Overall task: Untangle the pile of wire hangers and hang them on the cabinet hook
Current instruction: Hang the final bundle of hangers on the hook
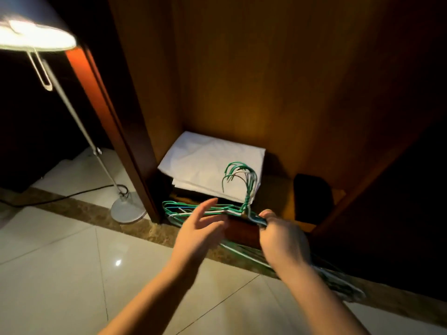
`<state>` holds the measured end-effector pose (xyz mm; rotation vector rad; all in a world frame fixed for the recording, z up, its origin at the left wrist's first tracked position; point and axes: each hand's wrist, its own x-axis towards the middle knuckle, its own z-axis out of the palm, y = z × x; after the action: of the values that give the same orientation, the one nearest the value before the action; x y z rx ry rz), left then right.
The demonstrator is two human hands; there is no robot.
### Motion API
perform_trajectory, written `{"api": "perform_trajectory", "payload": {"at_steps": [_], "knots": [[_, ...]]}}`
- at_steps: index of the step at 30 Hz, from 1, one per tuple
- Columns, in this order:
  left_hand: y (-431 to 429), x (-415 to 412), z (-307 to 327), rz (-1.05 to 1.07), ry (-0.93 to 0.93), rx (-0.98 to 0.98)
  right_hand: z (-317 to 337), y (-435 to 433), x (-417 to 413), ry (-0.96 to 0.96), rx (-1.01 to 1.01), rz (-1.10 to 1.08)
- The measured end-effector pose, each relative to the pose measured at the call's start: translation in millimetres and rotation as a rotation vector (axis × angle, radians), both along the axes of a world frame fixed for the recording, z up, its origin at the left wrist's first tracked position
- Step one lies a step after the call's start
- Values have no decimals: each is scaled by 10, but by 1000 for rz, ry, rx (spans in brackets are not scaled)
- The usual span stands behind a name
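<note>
Though blurred, left hand (200, 230): fingers spread, empty, just left of right hand (280, 238).
Right hand: fist clenched round hangers (246, 201) below hooks.
Folded cloth (210, 163): beyond both hands.

- No text, label, brand, number or sign is legible anywhere in the head view.
- Surfaces checked: wire hangers (246, 201) at centre, folded white cloth (210, 160) at 12 o'clock of them, floor lamp (127, 210) at 9 o'clock. The scene is dim and partly blurred.
</note>
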<state>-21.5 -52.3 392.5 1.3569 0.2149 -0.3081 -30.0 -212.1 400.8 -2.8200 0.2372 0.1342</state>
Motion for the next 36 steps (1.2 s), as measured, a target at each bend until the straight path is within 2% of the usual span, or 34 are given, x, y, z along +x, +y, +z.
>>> {"api": "perform_trajectory", "payload": {"at_steps": [2, 6, 9, 13, 17, 23, 30, 33, 36], "knots": [[116, -10, 661, -12, -225, 227, 720, -233, -68, -76, -14, -7], [26, 156, 2123, 5, -701, 898, 2219, -560, -136, -202, 7, -71], [-219, 291, 3216, -19, -869, 1130, 3292, -810, -113, -277, 45, -92], [-617, 378, 4531, -10, -987, 1226, 4539, -1199, -39, -360, 169, -68], [-947, 501, 5407, -73, -1103, 1373, 5407, -1505, 21, -464, 328, 11], [-1173, 880, 6353, 2, -1379, 1564, 6134, -1743, 309, -592, 548, 52], [-1215, 1901, 7162, 217, -1618, 1614, 6864, -1694, 1213, -711, 687, -40], [-1203, 2419, 7508, 287, -1722, 1536, 7275, -1648, 1633, -776, 683, -73], [-1211, 2914, 7844, 317, -1772, 1493, 7698, -1649, 2061, -745, 690, -113]]}}
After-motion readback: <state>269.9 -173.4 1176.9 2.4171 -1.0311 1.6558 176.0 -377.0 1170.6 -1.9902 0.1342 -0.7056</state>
